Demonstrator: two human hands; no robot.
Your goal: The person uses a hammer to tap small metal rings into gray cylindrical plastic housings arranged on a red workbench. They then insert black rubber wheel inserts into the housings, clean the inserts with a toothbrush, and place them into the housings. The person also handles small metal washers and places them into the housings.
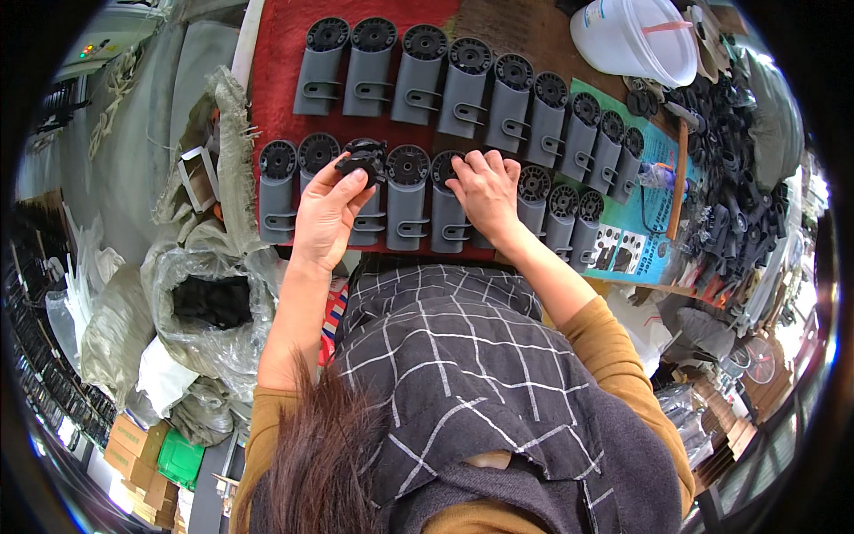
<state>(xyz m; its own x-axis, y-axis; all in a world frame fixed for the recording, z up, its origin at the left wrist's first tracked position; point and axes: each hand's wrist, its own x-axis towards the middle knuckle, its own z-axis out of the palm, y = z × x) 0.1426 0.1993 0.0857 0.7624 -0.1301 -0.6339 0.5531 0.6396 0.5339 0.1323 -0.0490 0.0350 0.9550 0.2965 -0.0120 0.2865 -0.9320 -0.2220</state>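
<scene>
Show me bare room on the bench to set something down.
Best: brown surface between the back row of tubes and white bucket. Narrower: red strip between back and front rows; red margin left of the back row. Crowded: front row, with left hand and right hand at it; right side, under black parts.

Grey tubes (407,203) stand upright in two rows, round black tops (408,165) facing up; irregular black part (363,162) held at near row's third tube (366,229).
</scene>
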